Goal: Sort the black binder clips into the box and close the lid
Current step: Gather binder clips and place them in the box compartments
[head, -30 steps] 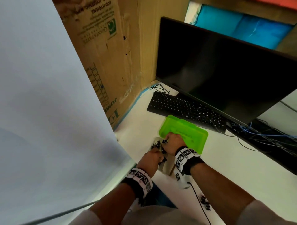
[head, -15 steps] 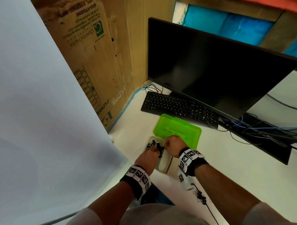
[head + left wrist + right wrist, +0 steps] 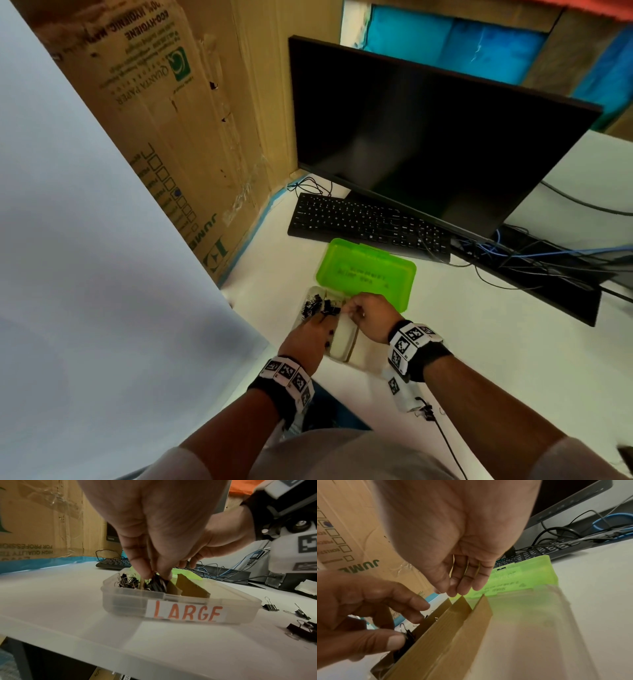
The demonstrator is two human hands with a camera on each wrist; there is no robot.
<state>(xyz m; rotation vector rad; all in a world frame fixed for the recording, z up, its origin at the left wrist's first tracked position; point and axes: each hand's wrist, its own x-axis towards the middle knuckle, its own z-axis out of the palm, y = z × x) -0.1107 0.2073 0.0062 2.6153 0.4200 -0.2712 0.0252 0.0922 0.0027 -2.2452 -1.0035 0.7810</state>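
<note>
A clear plastic box [image 3: 128, 604] labelled LARGE lies on the white desk, its green lid [image 3: 366, 274] flipped open behind it. Brown cardboard dividers [image 3: 447, 635] split the inside. Several black binder clips [image 3: 126, 581] fill the left compartment. My left hand [image 3: 157, 574] reaches down into the box and pinches a bunch of black binder clips [image 3: 156, 584] beside a divider. My right hand [image 3: 453, 591] hovers over the dividers' far ends with relaxed fingers and holds nothing. In the head view both hands [image 3: 325, 317] [image 3: 349, 310] meet over the box [image 3: 342, 346].
Three loose black binder clips [image 3: 271, 607] lie on the desk right of the box. A keyboard [image 3: 366, 226] and a dark monitor [image 3: 428, 137] stand behind the lid, with tangled cables [image 3: 531, 253] to the right. A tall cardboard carton [image 3: 164, 120] walls the left.
My right hand has come back off the green lid to the dividers. My left hand has pushed forward and down into the left compartment with clips. The head view has tilted up.
</note>
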